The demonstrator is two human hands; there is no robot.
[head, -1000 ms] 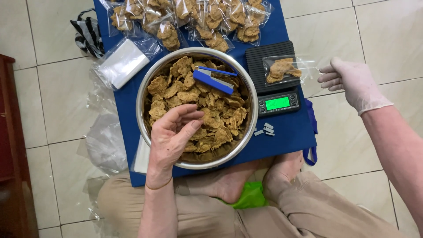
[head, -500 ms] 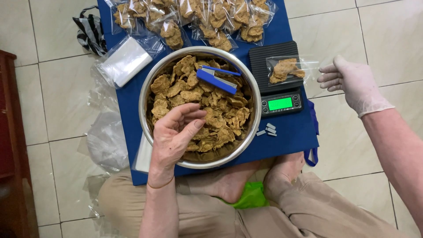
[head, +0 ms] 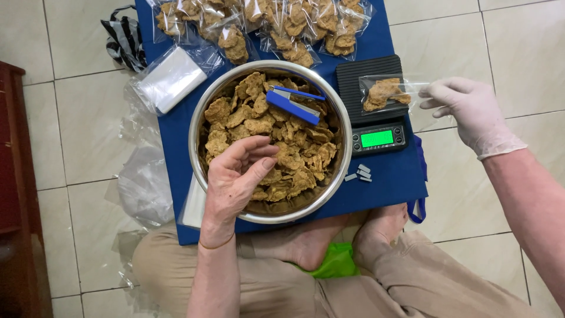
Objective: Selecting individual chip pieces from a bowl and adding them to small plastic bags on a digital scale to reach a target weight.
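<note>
— Where is the left hand [head: 235, 179]?

— Over the near rim of the steel bowl [head: 203, 115], palm down, its grip curled on brown crisps [head: 291, 156] from the heap; the fingertips pinch a piece or two, though how many is hard to tell.

— And the right hand [head: 471, 112]?

— It wears a white glove and sits off to the right above the floor tiles, its grip pinched on the open edge of a clear bag [head: 391, 91]. That bag lies on the black scale [head: 376, 109] with a few crisps inside; the scale's display glows green.

— What else is in the bowl?

— A blue stapler [head: 292, 106] rests on top of the crisps toward the far side.

— What does it all sit on?

— A blue cloth [head: 388, 182] spread on the tiled floor. Filled bags [head: 294, 26] lie in a row at its far edge, a stack of empty clear bags [head: 170, 79] at the far left, and small strips of staples [head: 360, 174] just beside the bowl below the scale. More loose plastic [head: 144, 185] lies on the tiles to the left. The person sits cross-legged, bare feet just under the bowl.
</note>
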